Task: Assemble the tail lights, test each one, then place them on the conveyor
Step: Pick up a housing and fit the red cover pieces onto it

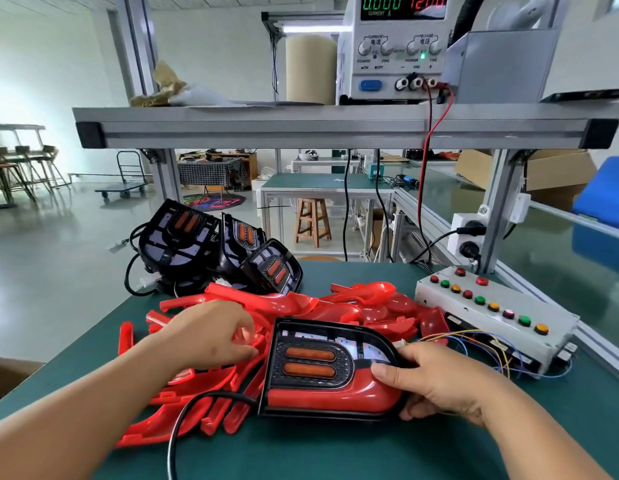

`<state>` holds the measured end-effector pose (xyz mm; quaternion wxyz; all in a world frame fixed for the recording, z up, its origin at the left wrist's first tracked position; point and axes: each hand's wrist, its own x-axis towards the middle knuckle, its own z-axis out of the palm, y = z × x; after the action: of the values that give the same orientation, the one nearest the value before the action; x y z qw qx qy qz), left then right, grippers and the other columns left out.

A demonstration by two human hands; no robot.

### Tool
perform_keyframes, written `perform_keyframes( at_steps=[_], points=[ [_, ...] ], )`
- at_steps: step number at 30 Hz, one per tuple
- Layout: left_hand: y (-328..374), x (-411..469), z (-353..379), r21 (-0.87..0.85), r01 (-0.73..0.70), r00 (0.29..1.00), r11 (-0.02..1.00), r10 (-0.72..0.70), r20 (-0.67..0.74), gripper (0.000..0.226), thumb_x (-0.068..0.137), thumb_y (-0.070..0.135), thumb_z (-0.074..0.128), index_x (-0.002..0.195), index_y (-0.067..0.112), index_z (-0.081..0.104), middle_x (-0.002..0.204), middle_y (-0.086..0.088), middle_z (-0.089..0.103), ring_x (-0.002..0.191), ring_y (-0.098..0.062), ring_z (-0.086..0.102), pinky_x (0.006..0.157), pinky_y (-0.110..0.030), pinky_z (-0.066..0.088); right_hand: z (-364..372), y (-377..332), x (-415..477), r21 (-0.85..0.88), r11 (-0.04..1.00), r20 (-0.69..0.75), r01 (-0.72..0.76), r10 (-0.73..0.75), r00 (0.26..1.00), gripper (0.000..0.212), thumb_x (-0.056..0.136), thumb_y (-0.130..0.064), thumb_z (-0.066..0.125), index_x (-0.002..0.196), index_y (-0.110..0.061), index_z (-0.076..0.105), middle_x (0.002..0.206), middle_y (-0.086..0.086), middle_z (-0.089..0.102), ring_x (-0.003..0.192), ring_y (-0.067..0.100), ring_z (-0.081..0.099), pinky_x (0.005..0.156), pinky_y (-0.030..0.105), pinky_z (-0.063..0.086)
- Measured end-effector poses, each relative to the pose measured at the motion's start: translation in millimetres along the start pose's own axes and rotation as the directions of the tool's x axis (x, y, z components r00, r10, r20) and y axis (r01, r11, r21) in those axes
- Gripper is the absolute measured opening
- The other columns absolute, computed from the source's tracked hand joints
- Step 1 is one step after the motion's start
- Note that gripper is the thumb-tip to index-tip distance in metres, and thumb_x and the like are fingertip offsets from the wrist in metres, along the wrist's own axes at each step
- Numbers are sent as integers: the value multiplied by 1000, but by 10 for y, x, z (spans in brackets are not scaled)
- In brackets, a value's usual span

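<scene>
A black tail light housing (315,365) lies flat on the green bench, with two orange strips in its middle and a red lens fitted along its lower edge. My right hand (436,382) grips its right end, thumb on the red lens. My left hand (211,337) reaches into a heap of loose red lens pieces (301,306) to the left, its fingers curled round one red piece (247,336). A black cable (183,424) runs from the housing toward me. Three more black housings (211,251) stand at the bench's back left.
A white test box (491,317) with coloured push buttons and loose wires sits at the right. A power supply (394,46) reading 0.000 and 12.00 stands on the aluminium shelf (301,129) overhead. The green conveyor (550,265) runs along the far right.
</scene>
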<state>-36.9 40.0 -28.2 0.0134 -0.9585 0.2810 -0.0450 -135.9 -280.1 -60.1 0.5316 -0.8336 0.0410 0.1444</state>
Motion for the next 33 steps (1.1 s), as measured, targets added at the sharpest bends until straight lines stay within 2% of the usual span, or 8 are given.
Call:
perform_keyframes(
  at_steps=[5, 11, 18, 23, 25, 28, 31, 33],
  points=[
    [51, -39, 17, -52, 31, 997, 998, -27, 68, 34, 75, 46, 62, 107, 36, 68, 103, 17, 63, 97, -5, 58, 84, -29, 51, -6, -1, 4, -3, 1000, -6, -3, 3, 1000, 106, 37, -72, 82, 123, -15, 56, 100, 11, 72, 69, 24, 73, 57, 25, 55],
    [72, -14, 77, -66, 91, 994, 994, -94, -49, 18, 91, 40, 57, 105, 36, 68, 106, 15, 66, 103, -11, 60, 89, -31, 50, 1, -25, -13, 6, 1000, -6, -13, 13, 1000, 108, 36, -74, 82, 123, -16, 56, 101, 10, 73, 71, 23, 74, 59, 25, 55],
    [117, -16, -495, -550, -39, 951, 834, -138, -276, 21, 101, 21, 43, 100, 39, 54, 88, 6, 64, 83, -12, 61, 71, -27, 49, 8, -56, -38, 19, 999, 21, -48, 48, 999, 89, 53, -64, 80, 124, -16, 54, 101, 10, 74, 66, 19, 71, 53, 22, 52],
    [664, 189, -719, -579, -257, 956, 774, 115, -271, 29, 99, 24, 50, 120, 45, 50, 91, 19, 62, 82, 4, 60, 71, -11, 43, -9, -140, -125, -218, 973, -73, -74, 60, 996, 79, 73, -68, 70, 127, -12, 55, 102, 4, 67, 58, 10, 68, 55, 23, 52],
    [914, 335, -716, -488, -294, 954, 822, 224, -198, 18, 94, 29, 58, 107, 39, 52, 85, 16, 61, 79, 4, 58, 73, -17, 42, -25, -181, -156, -324, 944, -150, -61, 13, 989, 67, 75, -71, 64, 108, -13, 64, 81, -2, 63, 56, 10, 66, 55, 27, 52],
    [1189, 514, -671, -469, -304, 948, 829, 314, -60, 7, 89, 28, 67, 95, 30, 64, 77, 22, 60, 71, 16, 53, 67, -3, 37, -47, -214, -172, -487, 873, -278, 43, -201, 939, 48, 83, -63, 60, 84, -16, 71, 55, -8, 53, 55, 7, 60, 62, 31, 50],
    [1313, 624, -638, -523, -306, 936, 796, 351, -14, 13, 88, 26, 69, 100, 27, 65, 74, 23, 59, 63, 18, 50, 61, -1, 36, -2, -258, -186, -45, 956, -281, 289, -290, 915, 15, 88, -39, 68, 84, -25, 71, 56, -12, 60, 50, 5, 57, 48, 17, 37],
    [1368, 656, -634, -564, -301, 936, 769, 351, -21, 22, 89, 25, 67, 107, 26, 54, 84, 16, 60, 64, 10, 50, 65, -8, 42, 43, -277, -169, 292, 878, -230, 381, -322, 918, 16, 84, -34, 68, 85, -18, 70, 64, -3, 63, 50, 10, 53, 46, 18, 35]
  ],
)
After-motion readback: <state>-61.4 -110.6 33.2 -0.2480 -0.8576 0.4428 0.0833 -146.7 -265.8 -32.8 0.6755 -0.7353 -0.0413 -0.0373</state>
